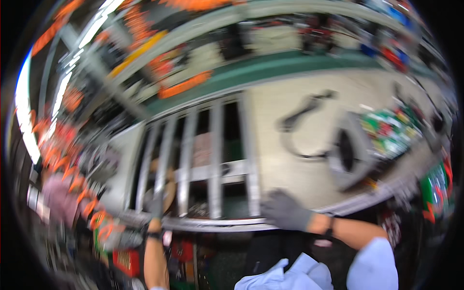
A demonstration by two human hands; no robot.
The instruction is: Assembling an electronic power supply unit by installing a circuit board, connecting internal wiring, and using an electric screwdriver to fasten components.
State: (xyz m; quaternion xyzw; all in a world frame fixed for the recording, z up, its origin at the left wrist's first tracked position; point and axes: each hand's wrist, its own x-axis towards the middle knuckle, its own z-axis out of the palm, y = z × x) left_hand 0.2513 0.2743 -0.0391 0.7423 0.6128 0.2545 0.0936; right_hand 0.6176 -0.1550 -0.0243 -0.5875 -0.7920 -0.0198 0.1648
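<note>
Grey gloves and dark wristbands are worn on both sides. The shirt is light blue, the trousers black.

No text, label, number or sign can be read. On the worktable, the multicoloured, mostly green pile is too blurred to tell whether its patches are print. The same holds for the pale marks on the red box at lower left and the light patches on the green object at far right.
</note>
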